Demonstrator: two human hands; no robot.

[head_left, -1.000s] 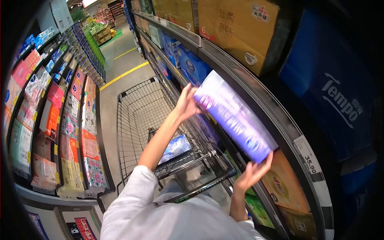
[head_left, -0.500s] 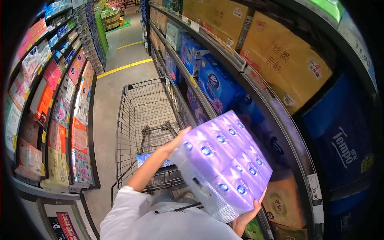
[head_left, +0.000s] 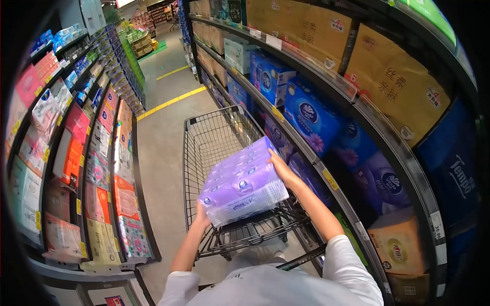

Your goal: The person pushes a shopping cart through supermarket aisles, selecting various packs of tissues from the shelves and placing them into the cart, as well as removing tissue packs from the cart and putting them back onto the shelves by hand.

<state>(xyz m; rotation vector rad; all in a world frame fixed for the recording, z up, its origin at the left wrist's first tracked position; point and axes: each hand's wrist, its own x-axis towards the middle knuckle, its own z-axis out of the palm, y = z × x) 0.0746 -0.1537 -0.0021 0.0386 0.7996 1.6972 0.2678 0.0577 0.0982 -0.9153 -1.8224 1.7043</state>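
A large purple pack of tissue paper [head_left: 235,176], wrapped in clear film with round blue logos, is held in both hands over the near part of the shopping cart [head_left: 188,148]. My left hand [head_left: 202,215] grips its lower left corner, with the fingers partly hidden by the pack. Against its right side, my right hand [head_left: 280,167] presses with the fingers curved along the edge. The pack is tilted and blocks much of the view into the cart, whose wire basket shows beyond it.
Shelves of tissue packs line both sides of the aisle. Blue packs [head_left: 309,115] and brown cartons [head_left: 395,84] stand on the right, close to the cart. Pink and white packs [head_left: 97,168] fill the left shelf. Grey floor [head_left: 166,132] with yellow stripes runs ahead.
The purple pack has moved left and away from my body, from beside the right shelf to over the cart. It has turned, and my view has swung right.
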